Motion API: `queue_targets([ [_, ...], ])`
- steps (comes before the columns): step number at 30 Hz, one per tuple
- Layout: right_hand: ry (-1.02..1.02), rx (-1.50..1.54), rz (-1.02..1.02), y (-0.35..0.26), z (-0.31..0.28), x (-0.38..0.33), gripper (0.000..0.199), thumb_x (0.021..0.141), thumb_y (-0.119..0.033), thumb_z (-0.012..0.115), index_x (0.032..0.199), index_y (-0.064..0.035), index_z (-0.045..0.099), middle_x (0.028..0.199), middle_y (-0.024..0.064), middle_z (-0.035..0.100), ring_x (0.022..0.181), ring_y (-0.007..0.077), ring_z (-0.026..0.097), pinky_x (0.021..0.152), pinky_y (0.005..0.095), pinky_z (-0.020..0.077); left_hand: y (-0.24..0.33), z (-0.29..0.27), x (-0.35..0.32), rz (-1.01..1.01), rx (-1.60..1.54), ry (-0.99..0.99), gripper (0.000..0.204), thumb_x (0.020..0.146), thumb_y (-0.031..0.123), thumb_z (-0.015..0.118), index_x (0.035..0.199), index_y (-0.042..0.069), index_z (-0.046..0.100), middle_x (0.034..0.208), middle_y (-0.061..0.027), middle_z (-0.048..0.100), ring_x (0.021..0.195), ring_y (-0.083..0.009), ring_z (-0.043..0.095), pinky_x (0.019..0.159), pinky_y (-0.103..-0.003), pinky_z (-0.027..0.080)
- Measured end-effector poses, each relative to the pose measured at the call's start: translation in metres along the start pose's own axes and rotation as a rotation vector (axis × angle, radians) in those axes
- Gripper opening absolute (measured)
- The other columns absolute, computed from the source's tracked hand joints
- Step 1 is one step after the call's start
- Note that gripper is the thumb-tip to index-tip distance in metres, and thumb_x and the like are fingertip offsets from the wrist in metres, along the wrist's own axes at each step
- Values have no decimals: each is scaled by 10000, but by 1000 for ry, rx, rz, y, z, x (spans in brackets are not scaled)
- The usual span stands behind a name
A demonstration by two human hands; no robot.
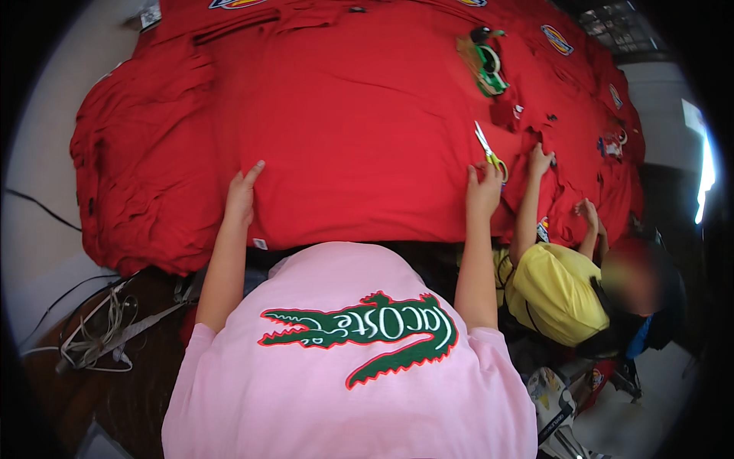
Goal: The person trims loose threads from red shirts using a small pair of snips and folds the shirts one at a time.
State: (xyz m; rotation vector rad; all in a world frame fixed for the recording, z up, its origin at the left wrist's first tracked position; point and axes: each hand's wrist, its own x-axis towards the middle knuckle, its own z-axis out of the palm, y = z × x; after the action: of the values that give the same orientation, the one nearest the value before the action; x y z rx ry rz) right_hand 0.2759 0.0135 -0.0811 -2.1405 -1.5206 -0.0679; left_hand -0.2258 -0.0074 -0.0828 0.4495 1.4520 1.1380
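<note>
Red fabric (359, 115) under flat left hand (242, 193), right hand (483, 187).

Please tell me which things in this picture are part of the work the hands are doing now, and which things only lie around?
In use:
- left hand, flat on the stacked red fabric
- right hand, on the same fabric beside the yellow-handled scissors

Lying about:
- green tape dispenser further up the fabric
- tangle of pale cords on the floor
- another person's hand at the fabric edge
</note>
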Motion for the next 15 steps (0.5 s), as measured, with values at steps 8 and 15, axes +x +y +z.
queue_targets([
  [8, -131, 96, 22, 7, -25, 0, 109, 955, -228, 694, 1029, -149, 695, 977, 113, 736, 842, 363, 710, 714, 470, 547, -42, -14, 20, 280, 183, 212, 509, 1017, 314, 686, 1305, -100, 618, 1245, -179, 696, 1101, -217, 659, 991, -333, 507],
  [15, -984, 731, 140, 121, -52, -44, 119, 949, -124, 672, 1030, -59, 730, 944, 205, 743, 893, 390, 725, 785, 383, 573, -34, -50, -61, 97, 396, 176, 455, 1031, 330, 658, 1275, -54, 672, 1186, -136, 728, 1059, -188, 672, 956, -336, 514],
])
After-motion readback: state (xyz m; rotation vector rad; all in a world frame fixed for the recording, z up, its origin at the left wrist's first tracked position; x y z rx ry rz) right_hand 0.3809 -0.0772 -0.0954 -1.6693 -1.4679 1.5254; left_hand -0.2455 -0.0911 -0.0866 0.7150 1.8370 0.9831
